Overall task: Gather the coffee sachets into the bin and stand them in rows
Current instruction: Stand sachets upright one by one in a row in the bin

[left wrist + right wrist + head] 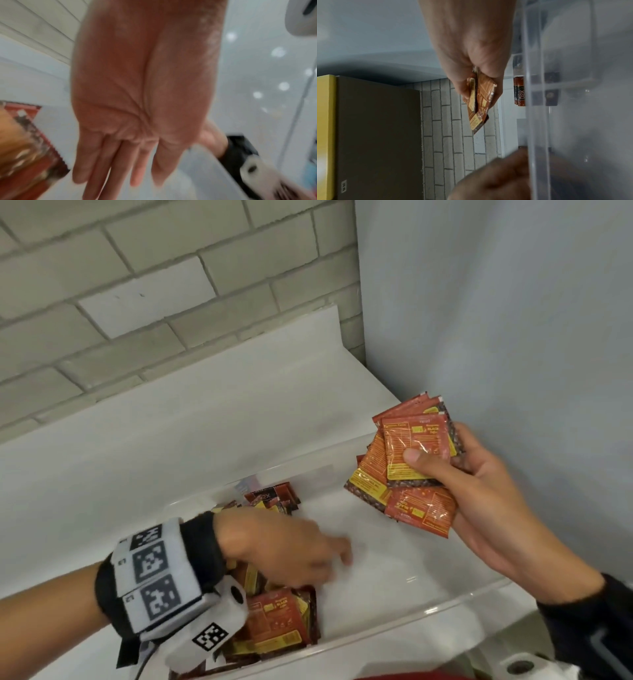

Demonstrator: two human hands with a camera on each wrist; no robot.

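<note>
Landmark: bin (428,613). At its near-left end, sachets (281,621) lie loosely stacked under our left hand (284,549), fingers straight, holding nothing. Past its right wall, our right hand (479,491) pinches a fanned bunch (407,467), thumb on top. We'd square the bunch first, then stand it beside the far-end sachets, left hand bracing.

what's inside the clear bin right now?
Coffee sachets along the left side of the bin, plus the empty left hand. The right part of its floor is bare. Sachets under the wrist are hidden.
</note>
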